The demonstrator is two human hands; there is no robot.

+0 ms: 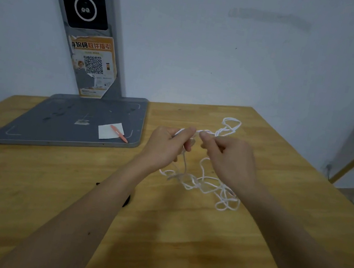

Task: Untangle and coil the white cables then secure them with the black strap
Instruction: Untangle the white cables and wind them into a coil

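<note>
A: White cables (206,184)?
B: Thin, still tangled. Loose loops on the wood below and beyond the right hand (226,156); one strand raised, pinched between both hands.
A: Black strap (127,201)?
B: Mostly hidden under the left forearm, only an edge showing.

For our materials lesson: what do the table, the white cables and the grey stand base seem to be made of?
Table: wood, smooth satin finish; jointed strips and grain show.
White cables: limp and matt, likely plastic-sheathed or woven cord; too blurred to tell.
Grey stand base: probably painted metal, matt, scuffed.
</note>
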